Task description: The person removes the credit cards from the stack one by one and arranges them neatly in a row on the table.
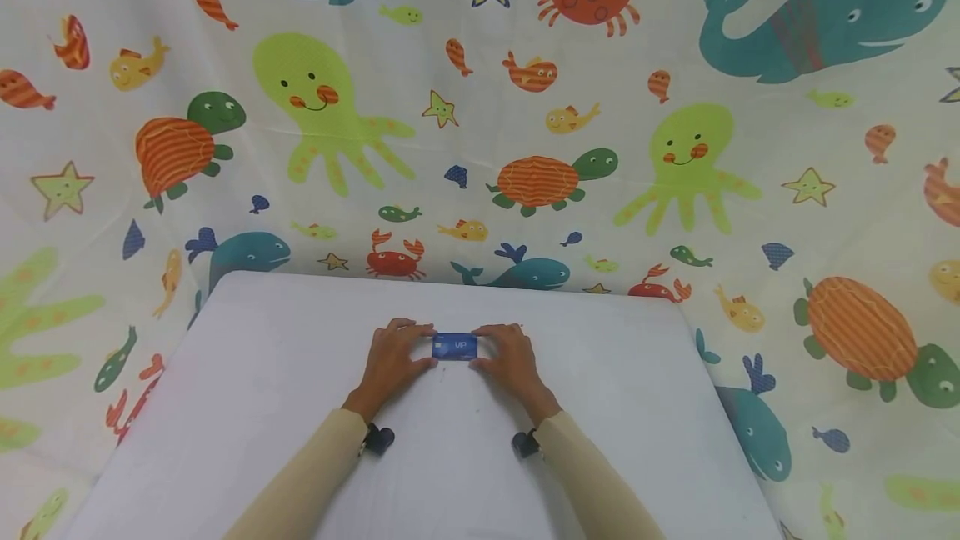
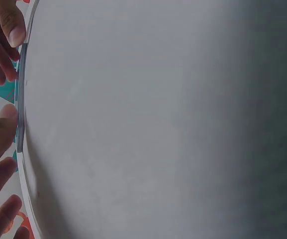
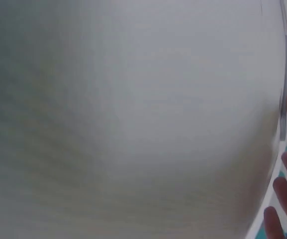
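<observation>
A small blue card (image 1: 454,346) with light lettering and a small pale square near its left end lies in the middle of the table area, its long side running left to right. At its left end my left hand (image 1: 390,363) pinches it, forefinger at the far corner and thumb at the near corner. My right hand (image 1: 513,363) pinches the right end in the same way. Both wrist views catch the card (image 2: 20,99) only edge-on as a thin grey strip, with fingertips of both hands along it.
A white-covered table (image 1: 300,332) spreads under both forearms, its far edge just beyond the hands. Behind it hangs a curtain (image 1: 465,148) printed with sea animals. Dark straps with small devices (image 1: 378,440) sit on both wrists, below beige sleeves (image 1: 307,473).
</observation>
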Tool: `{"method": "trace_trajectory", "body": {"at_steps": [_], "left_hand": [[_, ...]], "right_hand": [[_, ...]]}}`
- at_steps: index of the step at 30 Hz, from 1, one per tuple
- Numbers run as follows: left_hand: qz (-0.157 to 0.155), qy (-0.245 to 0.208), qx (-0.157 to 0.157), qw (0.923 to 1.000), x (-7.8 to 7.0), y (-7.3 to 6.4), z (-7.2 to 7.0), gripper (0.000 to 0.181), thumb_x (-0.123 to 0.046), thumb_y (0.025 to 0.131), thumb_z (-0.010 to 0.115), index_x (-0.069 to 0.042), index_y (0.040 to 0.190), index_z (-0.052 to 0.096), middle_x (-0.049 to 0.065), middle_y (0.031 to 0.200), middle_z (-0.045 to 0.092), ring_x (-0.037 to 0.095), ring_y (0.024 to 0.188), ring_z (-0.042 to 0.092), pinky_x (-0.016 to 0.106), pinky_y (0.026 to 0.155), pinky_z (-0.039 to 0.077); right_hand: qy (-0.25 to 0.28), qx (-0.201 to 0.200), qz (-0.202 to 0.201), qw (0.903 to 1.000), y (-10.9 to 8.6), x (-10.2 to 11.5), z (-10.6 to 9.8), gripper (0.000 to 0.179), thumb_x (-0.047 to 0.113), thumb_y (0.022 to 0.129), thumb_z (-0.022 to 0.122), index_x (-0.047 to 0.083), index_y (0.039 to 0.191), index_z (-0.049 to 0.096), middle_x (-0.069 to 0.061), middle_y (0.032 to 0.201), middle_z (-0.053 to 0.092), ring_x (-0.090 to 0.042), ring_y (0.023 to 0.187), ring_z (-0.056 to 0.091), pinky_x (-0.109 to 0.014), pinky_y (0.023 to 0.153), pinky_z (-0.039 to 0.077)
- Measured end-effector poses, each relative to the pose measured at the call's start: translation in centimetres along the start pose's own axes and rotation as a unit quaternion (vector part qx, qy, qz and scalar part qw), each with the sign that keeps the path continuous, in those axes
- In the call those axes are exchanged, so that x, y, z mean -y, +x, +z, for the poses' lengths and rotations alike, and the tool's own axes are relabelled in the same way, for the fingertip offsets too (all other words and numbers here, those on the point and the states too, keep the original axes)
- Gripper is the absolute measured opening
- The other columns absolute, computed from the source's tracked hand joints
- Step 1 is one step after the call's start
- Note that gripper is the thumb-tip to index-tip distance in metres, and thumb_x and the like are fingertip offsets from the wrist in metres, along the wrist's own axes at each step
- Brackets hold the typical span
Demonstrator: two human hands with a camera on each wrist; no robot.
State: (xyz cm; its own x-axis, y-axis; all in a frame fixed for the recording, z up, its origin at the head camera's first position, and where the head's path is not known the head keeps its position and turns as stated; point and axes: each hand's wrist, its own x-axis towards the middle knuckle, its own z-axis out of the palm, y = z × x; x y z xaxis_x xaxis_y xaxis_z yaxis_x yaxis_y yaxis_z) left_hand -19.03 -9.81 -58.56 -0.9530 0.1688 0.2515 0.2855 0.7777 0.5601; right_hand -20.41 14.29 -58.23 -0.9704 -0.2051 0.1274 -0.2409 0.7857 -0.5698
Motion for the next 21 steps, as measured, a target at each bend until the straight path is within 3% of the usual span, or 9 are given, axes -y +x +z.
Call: {"method": "trace_trajectory", "body": {"at_steps": [14, 21], "left_hand": [[-0.010, 0.005, 0.021, 0.9997, -0.04, 0.54, 0.20, 0.046, -0.027, 0.085, 0.092, -0.018, 0.128, 0.077, 0.004, 0.122, 0.079, 0.027, 0.123, 0.058, 0.049, 0.102, 0.046], [-0.008, 0.005, 0.020, 0.9998, -0.23, 0.55, 0.20, 0.044, -0.025, 0.085, 0.092, -0.018, 0.127, 0.077, 0.004, 0.121, 0.079, 0.026, 0.120, 0.058, 0.047, 0.100, 0.046]], "right_hand": [[-0.007, 0.037, -0.005, 0.9993, 0.88, 0.65, -0.10, 0.040, 0.020, 0.088, 0.089, 0.021, 0.126, 0.077, -0.003, 0.134, 0.075, -0.027, 0.123, 0.059, -0.053, 0.112, 0.046], [-0.010, 0.036, -0.005, 0.9993, 0.93, 0.60, 0.01, 0.038, 0.019, 0.089, 0.088, 0.021, 0.125, 0.078, -0.002, 0.132, 0.076, -0.026, 0.122, 0.059, -0.052, 0.112, 0.047]]}}
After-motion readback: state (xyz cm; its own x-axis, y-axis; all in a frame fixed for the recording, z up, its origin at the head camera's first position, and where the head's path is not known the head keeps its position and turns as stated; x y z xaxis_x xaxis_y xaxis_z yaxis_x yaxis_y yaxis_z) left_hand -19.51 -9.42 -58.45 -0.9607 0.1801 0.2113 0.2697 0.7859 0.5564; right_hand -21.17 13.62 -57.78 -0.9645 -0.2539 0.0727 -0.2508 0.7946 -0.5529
